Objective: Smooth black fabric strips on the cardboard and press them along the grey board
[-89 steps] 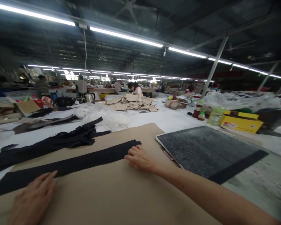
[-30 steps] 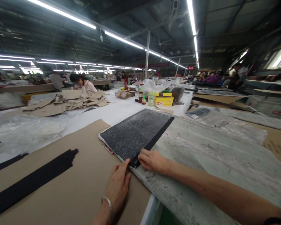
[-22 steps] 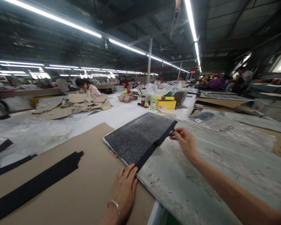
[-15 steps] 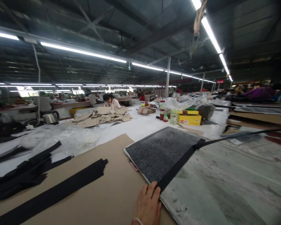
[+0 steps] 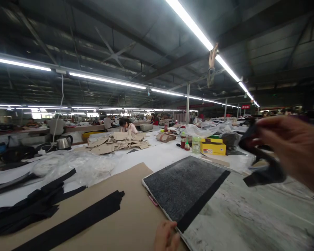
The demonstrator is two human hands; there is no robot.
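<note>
My right hand (image 5: 295, 150) is raised at the right side, fingers pinched around a dark fabric strip (image 5: 267, 170); its loose end curls below them. My left hand (image 5: 166, 236), partly cut off by the bottom edge, is at the near corner of a flat board. Its fingers are bent and slightly apart, and they grip nothing visible. A dark grey textured sheet (image 5: 183, 188) covers the board's left part. Along that sheet's right edge lies a black strip (image 5: 204, 200), flat against the pale, stained surface (image 5: 240, 209).
Brown cardboard (image 5: 131, 216) lies under the board, with a long black strip (image 5: 75, 221) and a pile of black strips (image 5: 28, 209) on it. Clear plastic (image 5: 75, 165), tan pieces (image 5: 117, 142), bottles (image 5: 196, 144) and a yellow box (image 5: 212, 146) stand farther back. A co-worker (image 5: 129, 126) sits beyond.
The dark strip end that stretched right from the board's far edge has come away, held up in my right hand. My left hand has drawn back from the black strip's near end.
</note>
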